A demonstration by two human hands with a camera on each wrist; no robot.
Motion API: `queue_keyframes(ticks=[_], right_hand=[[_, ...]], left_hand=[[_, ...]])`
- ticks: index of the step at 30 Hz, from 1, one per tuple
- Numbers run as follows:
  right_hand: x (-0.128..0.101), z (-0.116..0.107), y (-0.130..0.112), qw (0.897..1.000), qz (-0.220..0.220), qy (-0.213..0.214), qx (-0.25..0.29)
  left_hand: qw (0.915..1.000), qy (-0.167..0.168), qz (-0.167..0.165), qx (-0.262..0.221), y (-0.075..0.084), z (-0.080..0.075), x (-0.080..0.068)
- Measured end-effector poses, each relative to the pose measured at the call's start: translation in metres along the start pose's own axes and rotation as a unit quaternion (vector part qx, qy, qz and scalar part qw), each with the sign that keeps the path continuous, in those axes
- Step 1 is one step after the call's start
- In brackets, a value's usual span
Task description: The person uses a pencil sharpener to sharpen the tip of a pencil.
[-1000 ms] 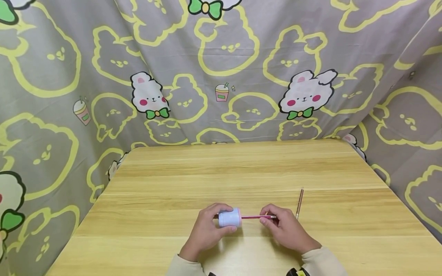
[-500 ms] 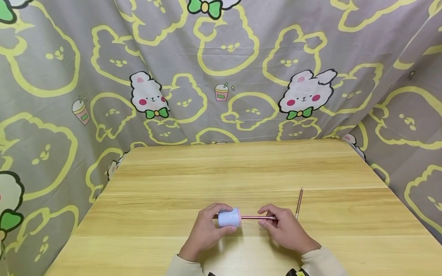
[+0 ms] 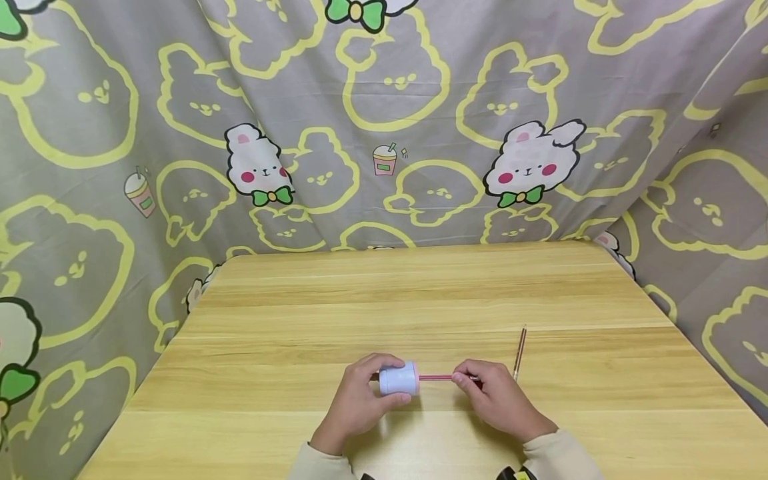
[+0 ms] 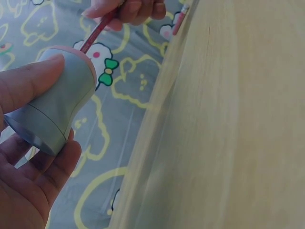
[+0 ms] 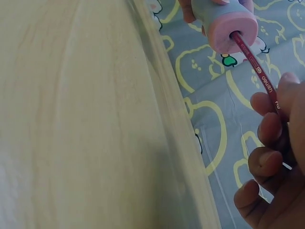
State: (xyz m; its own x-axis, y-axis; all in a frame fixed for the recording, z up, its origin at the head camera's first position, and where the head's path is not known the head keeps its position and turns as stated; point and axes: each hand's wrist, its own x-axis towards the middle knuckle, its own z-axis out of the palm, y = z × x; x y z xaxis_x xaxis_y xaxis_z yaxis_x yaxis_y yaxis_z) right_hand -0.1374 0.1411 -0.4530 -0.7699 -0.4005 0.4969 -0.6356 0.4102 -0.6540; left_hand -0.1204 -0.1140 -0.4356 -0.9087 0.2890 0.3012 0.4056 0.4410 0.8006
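Note:
My left hand [image 3: 360, 400] grips a small pale blue cylinder with a pink end, a pencil sharpener [image 3: 399, 379], held on its side just above the wooden table [image 3: 300, 320]. A red pencil [image 3: 436, 377] is stuck into the hole in its pink face [image 5: 233, 29]. My right hand [image 3: 495, 397] pinches the pencil's far end between thumb and fingers. In the left wrist view the sharpener [image 4: 55, 102] lies between my thumb and fingers, and the pencil [image 4: 97, 31] runs off to the other hand. In the right wrist view the pencil [image 5: 259, 74] shows printed lettering.
A second thin pencil [image 3: 520, 353] lies on the table just right of my right hand, pointing away from me. A grey cloth with yellow rabbit outlines [image 3: 384, 120] hangs around the table's back and sides.
My right hand has slid a little left along the pencil toward the sharpener, so less red shaft shows between the hands. The left hand and sharpener have stayed put.

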Motion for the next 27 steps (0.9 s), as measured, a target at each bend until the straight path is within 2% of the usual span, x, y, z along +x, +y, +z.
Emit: queue_keyframes(ticks=[10,19,27], right_hand=[[-0.0006,-0.0012,-0.0011,0.999,-0.009,-0.004,0.036],[-0.0005,0.0006,0.0007,1.000,-0.021,0.009,0.004],[-0.0008,-0.0001,0.0001,0.999,0.007,-0.023,0.023]], left_hand=[[1.0000,-0.002,-0.001,0.009,0.0007,0.0001,-0.0001],[0.9999,0.001,0.004,0.013,0.0008,0.0007,-0.0001],[0.9999,-0.001,0.008,0.012,0.0006,0.0008,0.0005]])
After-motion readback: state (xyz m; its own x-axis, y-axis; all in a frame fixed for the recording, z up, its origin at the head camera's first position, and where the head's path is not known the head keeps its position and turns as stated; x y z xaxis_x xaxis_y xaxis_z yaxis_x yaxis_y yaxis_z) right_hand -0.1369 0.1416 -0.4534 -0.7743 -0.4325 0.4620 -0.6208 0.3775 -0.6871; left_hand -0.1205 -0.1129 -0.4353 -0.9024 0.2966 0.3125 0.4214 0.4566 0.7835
